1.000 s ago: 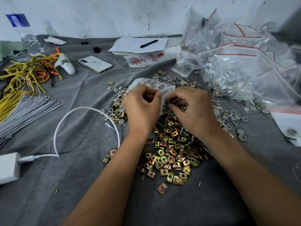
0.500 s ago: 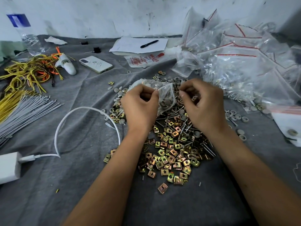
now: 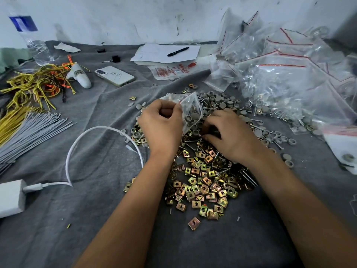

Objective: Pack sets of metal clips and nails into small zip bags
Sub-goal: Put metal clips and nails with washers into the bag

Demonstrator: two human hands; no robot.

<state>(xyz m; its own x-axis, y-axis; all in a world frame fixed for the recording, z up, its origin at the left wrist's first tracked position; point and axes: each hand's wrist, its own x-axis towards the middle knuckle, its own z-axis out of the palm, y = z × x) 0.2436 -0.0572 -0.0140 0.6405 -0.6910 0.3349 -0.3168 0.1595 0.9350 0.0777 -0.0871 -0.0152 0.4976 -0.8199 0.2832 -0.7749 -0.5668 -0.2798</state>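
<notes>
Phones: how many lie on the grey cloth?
1: a white phone lying back-up at upper left, beside the white handheld tool. Others may be hidden under the zip bags.

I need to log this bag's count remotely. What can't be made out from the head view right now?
- Count inside the small zip bag: head view, the left hand covers part and the film glares.
- What the right hand picks from the pile of clips and screws: its fingertips are curled under, hidden by its own back.
- Print on the labelled bag: too small.
- White charger: cut off by the left edge.
</notes>
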